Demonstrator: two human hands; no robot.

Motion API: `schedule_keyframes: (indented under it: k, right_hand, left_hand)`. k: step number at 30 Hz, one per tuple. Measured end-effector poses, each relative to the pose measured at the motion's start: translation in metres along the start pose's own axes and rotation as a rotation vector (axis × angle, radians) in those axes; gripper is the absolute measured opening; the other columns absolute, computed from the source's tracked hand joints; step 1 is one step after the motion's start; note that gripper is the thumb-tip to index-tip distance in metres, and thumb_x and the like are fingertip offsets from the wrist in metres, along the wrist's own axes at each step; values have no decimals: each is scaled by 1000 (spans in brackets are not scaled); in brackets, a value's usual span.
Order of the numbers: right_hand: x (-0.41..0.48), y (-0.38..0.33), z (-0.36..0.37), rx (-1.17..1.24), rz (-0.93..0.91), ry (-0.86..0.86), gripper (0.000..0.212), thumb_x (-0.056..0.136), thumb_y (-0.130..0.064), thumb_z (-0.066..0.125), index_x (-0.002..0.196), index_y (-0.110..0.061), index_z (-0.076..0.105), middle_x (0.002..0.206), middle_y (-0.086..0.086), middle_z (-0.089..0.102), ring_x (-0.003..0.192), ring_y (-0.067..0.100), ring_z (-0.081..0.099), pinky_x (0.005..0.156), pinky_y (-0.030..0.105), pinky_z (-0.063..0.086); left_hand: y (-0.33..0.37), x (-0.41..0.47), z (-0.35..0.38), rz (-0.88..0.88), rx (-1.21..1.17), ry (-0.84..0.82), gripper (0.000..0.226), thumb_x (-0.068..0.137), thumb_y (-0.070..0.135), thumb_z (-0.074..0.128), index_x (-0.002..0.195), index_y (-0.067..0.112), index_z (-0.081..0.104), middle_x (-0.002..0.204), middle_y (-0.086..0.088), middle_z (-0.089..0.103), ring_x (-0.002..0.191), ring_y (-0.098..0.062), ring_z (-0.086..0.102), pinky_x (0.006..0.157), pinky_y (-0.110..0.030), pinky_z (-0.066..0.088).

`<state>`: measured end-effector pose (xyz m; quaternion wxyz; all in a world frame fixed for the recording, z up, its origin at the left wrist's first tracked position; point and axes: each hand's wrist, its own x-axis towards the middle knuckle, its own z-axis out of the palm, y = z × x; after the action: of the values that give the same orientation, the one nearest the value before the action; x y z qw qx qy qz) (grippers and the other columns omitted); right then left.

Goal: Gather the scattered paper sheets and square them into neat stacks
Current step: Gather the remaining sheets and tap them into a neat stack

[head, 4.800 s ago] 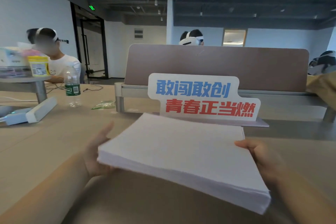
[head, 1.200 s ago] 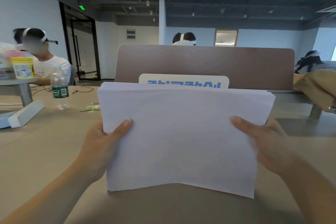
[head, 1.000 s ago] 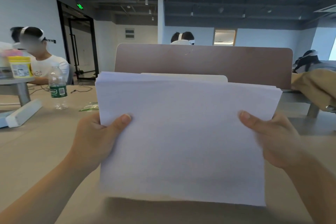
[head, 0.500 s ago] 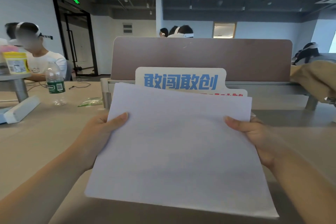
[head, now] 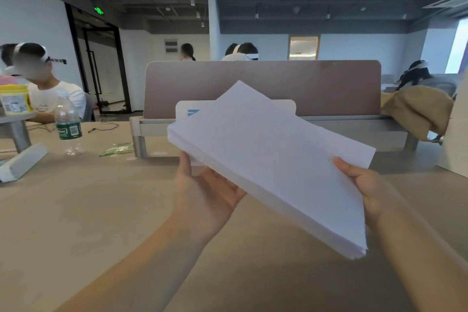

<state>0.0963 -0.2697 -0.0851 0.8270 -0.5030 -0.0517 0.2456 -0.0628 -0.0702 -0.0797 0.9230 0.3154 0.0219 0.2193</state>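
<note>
The paper stack (head: 273,159) is off the desk (head: 76,210), held in the air between your two hands. It is turned at an angle, so one corner points up and away from you and another hangs low on your right. The sheets are gathered into one block. Its upper-left edge shows a few stepped layers, so I judge the squaring unfinished and this tilt a turn toward tapping another edge.

Your left hand (head: 205,195) cradles the block from below, palm up, with the thumb standing along the near edge. Its fingers are hidden under the sheets, so I cannot tell how far they curl. Your right hand (head: 364,190) pinches the opposite edge, thumb on top and fingers beneath, which keeps the loose sheets from fanning.

Just behind the paper, a white sign card (head: 187,111) stands in front of the desk's partition screen (head: 263,83). Far to the left, a water bottle (head: 68,126) and a green wrapper (head: 116,148) sit well clear of where the block would come down.
</note>
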Motion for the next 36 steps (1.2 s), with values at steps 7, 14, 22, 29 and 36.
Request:
schedule_keyframes:
  k: [7,14,22,29,36]
  right_hand:
    - [3,11,-59,108,-78,384,24,84,-7,65,107,-5,58,93,13,74,69,28,69,65,45,54]
    - [-25,-16,-129,11,-111,588,34,83,1,63,114,-8,51,105,15,58,93,30,56,84,43,51]
    - [-50,-69,-242,-490,-221,767,6,65,0,63,65,4,59,69,17,59,70,28,54,67,39,49]
    - [-37,-108,-308,-748,-316,749,19,73,-3,61,87,-12,70,79,7,67,73,23,58,54,23,37]
    - [-21,-134,-327,-1579,-505,670,47,90,-19,50,136,-15,41,133,7,45,119,26,45,99,37,41]
  left_hand:
    - [-129,-1,51,-350,524,230,26,86,6,56,112,9,55,94,-13,67,77,-26,66,51,-32,56]
    - [-199,27,76,-431,847,313,27,85,0,44,108,9,56,106,-15,66,92,-33,66,67,-34,57]
    - [-260,47,134,-565,1018,151,18,84,-5,50,96,7,59,101,-15,64,82,-31,65,62,-34,56]
    - [-327,78,177,-375,1149,196,25,78,2,60,103,5,61,109,-9,60,94,-25,53,70,-27,41]
    - [-367,103,213,-248,1261,276,10,85,3,51,94,4,55,77,-5,47,66,-16,43,53,-23,34]
